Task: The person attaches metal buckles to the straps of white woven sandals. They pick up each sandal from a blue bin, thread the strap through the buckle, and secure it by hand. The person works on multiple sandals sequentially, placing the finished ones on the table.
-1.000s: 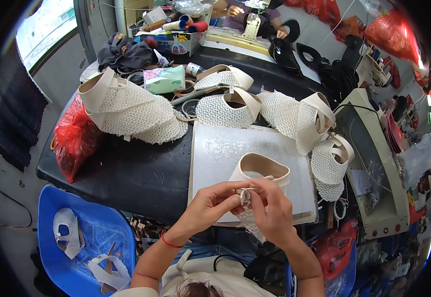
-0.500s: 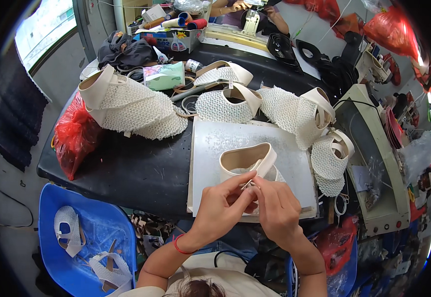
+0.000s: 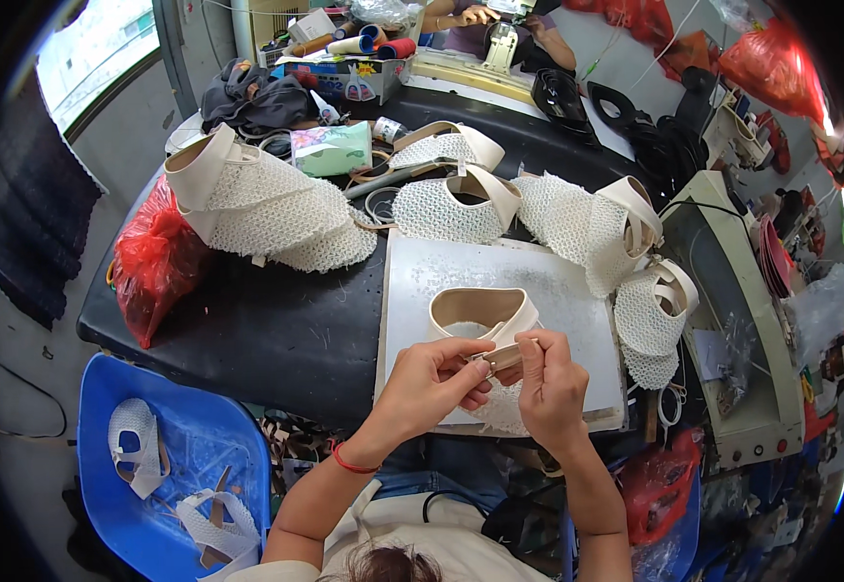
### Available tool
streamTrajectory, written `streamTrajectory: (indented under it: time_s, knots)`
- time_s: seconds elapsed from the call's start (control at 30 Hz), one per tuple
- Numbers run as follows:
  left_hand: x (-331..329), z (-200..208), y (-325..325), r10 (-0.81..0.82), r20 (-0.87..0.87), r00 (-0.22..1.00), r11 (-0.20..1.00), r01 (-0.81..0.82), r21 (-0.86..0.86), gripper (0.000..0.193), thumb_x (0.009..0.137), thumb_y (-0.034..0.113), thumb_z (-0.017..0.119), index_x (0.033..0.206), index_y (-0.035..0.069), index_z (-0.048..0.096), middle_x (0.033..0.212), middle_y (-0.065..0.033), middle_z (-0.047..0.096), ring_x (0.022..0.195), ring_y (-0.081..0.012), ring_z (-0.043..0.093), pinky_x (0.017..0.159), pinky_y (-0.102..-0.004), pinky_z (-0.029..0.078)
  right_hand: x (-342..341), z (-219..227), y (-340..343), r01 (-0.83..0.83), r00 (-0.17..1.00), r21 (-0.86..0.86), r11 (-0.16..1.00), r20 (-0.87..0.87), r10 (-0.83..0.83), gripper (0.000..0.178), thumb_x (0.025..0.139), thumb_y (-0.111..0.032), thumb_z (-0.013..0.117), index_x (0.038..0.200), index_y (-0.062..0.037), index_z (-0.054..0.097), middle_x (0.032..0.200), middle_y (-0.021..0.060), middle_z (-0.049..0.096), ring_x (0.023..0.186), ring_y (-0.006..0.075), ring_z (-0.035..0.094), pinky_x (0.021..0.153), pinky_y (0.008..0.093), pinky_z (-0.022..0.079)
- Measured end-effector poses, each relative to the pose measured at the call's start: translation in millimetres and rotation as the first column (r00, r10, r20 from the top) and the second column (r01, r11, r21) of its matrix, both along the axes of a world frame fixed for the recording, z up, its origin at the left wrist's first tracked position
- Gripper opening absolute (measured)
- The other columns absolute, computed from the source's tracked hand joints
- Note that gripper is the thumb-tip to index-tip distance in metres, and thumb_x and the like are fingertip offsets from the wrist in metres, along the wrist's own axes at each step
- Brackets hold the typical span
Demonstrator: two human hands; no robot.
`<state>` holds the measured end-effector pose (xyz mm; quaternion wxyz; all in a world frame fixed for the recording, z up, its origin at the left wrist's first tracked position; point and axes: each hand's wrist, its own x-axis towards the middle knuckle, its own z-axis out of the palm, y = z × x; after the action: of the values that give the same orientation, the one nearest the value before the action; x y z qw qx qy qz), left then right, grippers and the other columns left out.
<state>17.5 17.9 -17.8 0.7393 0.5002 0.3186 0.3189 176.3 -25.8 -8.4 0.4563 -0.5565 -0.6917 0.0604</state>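
Note:
A cream shoe upper with a tan lining stands on the pale work board, its heel band curving away from me. In front of it, my left hand pinches a small metal buckle between thumb and fingertips. My right hand grips the narrow strap just right of the buckle, thumb on top. The strap spans the short gap between both hands. Below them, part of the woven white mesh shows; the fingers hide the rest of the upper.
Stacked mesh uppers lie at the left, with others behind the board and more along its right. A red plastic bag sits at the table's left. A blue bin holds uppers. Across the table, another person's hand is beside a machine.
My right hand has moved right, away from my left, so the strap between them now shows. My left hand stays at the buckle. The whole view has shifted slightly.

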Motion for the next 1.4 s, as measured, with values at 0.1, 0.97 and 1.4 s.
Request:
streamTrajectory:
  time_s: [0.1,0.97,1.4]
  knots:
    - [2,-3,-4,0.016,-0.020,1.000,1.000,-0.015,0.013,0.031,0.091,0.010,0.055,0.119,-0.002,0.054,0.085,-0.0108,0.065,0.071,-0.0116,0.063,0.065,-0.0241,0.054,-1,-4,-2,-0.001,0.990,0.096,0.995,0.140,-0.013,0.009,0.091,-0.006,0.051,0.097,0.0009,0.050,0.068,0.0105,0.061,0.055,0.0203,0.064,0.047,0.0287,0.050]
    - [8,-18,-14,0.100,0.155,0.983,0.981,-0.123,0.149,0.022,0.089,0.006,0.054,0.108,-0.002,0.061,0.079,-0.0038,0.063,0.065,-0.0044,0.054,0.058,-0.0187,0.044,-2,-1,-18,-0.284,0.376,-0.180,0.942,-0.924,-0.064,0.024,0.097,-0.018,0.043,0.094,0.0039,0.052,0.076,0.0140,0.064,0.060,0.0162,0.063,0.055,0.0258,0.053]
    - [22,-12,-28,0.558,-0.057,0.828,0.455,-0.247,0.855,0.028,0.078,-0.003,0.057,0.105,0.001,0.060,0.077,-0.0146,0.062,0.063,-0.0239,0.061,0.055,-0.0322,0.047,-25,-10,-24,0.032,0.985,0.306,0.952,0.154,-0.083,0.010,0.087,-0.002,0.057,0.093,0.0047,0.059,0.076,0.0142,0.065,0.062,0.0221,0.066,0.055,0.0285,0.051]
